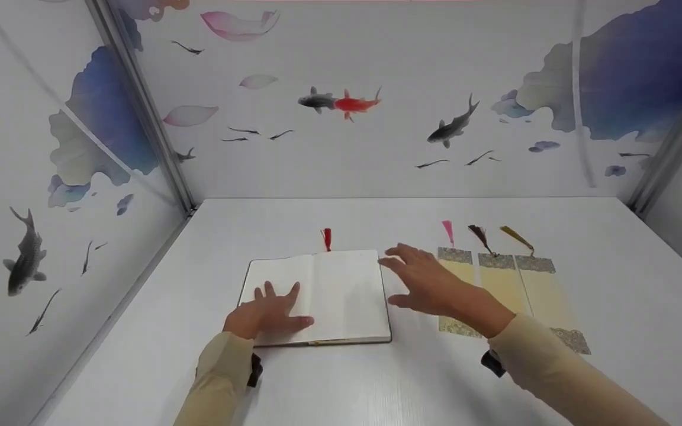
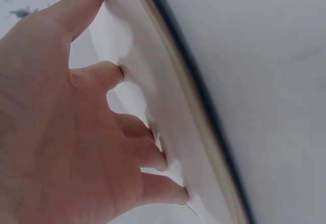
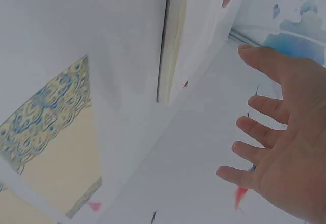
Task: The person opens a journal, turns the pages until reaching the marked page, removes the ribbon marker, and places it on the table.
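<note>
An open notebook (image 1: 353, 296) with blank white pages lies on the table in the head view. A red tassel (image 1: 327, 238) sticks out past its top edge. My left hand (image 1: 270, 316) rests on the left page with its fingers spread. In the left wrist view the fingertips (image 2: 178, 196) of that hand press on the paper, and the dark cover edge runs alongside. Just right of the notebook my right hand (image 1: 427, 281) hovers, fingers apart and holding nothing. The right wrist view shows its bare palm (image 3: 295, 168), away from the notebook's edge (image 3: 173, 46).
Right of the notebook lie three cream bookmarks with patterned ends: one with a pink tassel (image 1: 447, 232), one with a dark tassel (image 1: 479, 236), one with an olive tassel (image 1: 517, 236). White panels (image 1: 376, 165) printed with fish and petals stand behind and at the sides.
</note>
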The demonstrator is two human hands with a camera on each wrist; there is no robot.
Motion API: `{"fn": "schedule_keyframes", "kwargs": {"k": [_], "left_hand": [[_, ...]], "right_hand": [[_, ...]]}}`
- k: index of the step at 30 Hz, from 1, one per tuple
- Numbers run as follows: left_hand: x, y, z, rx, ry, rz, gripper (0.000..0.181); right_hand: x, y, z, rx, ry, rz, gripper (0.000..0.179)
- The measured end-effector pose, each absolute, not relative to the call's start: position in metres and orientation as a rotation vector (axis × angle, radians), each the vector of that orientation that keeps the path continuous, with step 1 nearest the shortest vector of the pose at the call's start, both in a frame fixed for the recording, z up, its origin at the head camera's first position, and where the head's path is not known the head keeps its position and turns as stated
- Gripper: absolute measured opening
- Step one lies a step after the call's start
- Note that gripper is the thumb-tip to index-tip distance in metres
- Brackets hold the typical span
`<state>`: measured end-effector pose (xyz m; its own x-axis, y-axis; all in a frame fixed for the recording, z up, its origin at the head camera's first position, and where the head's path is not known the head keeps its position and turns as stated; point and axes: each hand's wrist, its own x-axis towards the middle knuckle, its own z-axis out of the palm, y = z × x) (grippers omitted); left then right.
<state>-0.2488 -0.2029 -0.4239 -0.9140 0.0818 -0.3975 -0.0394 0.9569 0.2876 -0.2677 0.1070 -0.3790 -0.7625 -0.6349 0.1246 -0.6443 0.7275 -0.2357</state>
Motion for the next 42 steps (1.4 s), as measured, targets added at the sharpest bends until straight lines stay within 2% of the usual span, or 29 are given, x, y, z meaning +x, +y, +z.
{"fn": "schedule_keyframes", "kwargs": {"k": [8,17,35,42], "left_hand": [[-0.255,-0.198,-0.423,0.026,2.674,0.385,0.091],[-0.259,-0.199,-0.421,0.033,2.645,0.393,0.095],[-0.26,-0.205,-0.417,0.028,2.613,0.377,0.102],[-0.255,-0.203,-0.421,-0.029,2.639,0.405,0.1]], "right_hand": [[-0.267,0.066,-0.4,1.151,-3.119,0.462,0.071],[-0.278,0.056,-0.416,1.206,-3.285,0.368,0.074],[-0.288,0.047,-0.4,1.202,-3.466,0.259,0.081],[-0.288,0.046,-0.396,1.218,-3.474,0.153,0.066]]}}
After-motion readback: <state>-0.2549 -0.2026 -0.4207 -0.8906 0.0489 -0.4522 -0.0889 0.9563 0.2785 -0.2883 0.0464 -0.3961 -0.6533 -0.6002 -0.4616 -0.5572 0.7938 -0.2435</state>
